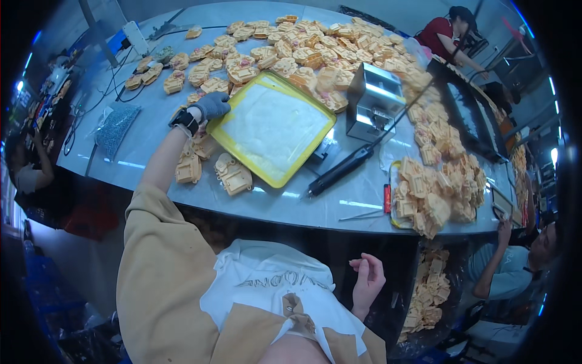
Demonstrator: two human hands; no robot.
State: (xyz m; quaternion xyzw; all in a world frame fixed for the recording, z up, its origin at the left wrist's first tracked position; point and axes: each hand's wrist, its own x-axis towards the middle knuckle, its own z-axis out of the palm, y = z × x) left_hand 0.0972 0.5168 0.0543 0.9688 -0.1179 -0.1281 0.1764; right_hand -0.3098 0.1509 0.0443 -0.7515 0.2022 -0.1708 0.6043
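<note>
My left hand [212, 107], in a grey glove with a black band at the wrist, grips the left rim of a yellow-edged tray [276, 124]. The tray's white inner surface carries no parts and slants across the table's middle; whether it touches the table is hidden. Two pale orange moulded plastic parts [233, 175] lie just below its left corner. My bare right hand [368, 280] hovers in front of my body, below the table edge, its fingers loosely bent and holding nothing. A black electric screwdriver [341, 171] lies to the right of the tray.
Orange parts [303, 48] heap across the far table, with another pile [433, 191] at the right. A metal box device [376, 100] stands behind the screwdriver. Tweezers [362, 216] lie near the front edge. A bag of bluish bits [116, 128] sits left. Co-workers sit around.
</note>
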